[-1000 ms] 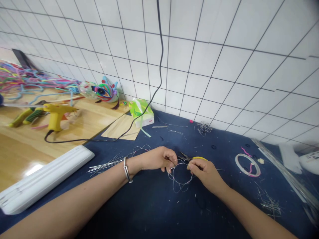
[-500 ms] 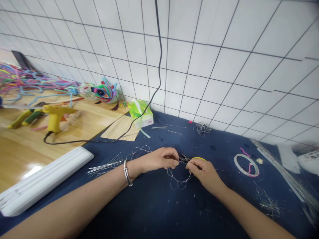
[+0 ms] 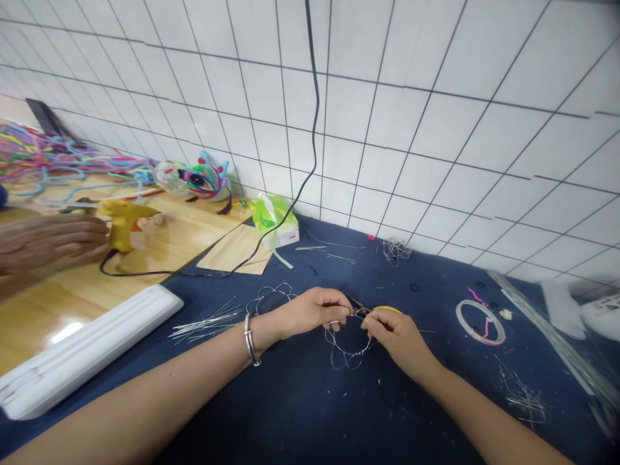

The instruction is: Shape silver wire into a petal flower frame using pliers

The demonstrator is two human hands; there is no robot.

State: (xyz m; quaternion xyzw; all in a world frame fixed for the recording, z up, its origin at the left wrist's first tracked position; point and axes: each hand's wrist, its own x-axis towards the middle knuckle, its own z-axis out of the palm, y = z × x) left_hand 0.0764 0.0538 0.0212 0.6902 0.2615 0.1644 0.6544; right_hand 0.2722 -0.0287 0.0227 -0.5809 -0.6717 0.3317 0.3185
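Note:
A looped ring of thin silvery wire [image 3: 346, 355] with small pinkish beads hangs between my two hands. My left hand [image 3: 320, 310], with a metal bangle on its wrist, pinches the ring's upper left between thumb and fingers. At the upper right, my right hand [image 3: 394, 332] is closed on the same wire with its fingertips. Just behind the hands lies a tool with a yellow handle [image 3: 387, 309], partly covered by my right hand. A second looped wire ring [image 3: 271, 297] rests on the dark blue cloth beyond my left wrist.
Another person's hand [image 3: 53, 240] is beside the yellow glue gun [image 3: 120, 225] on the wooden table. Straight wires [image 3: 208, 323] and a white long case [image 3: 92, 349] lie left. A tissue pack [image 3: 275, 219] stands behind; a white ring [image 3: 479, 323] lies right.
Another person's hand has come in from the left, and the glue gun has shifted slightly right. My hands keep nearly the same place on the wire ring.

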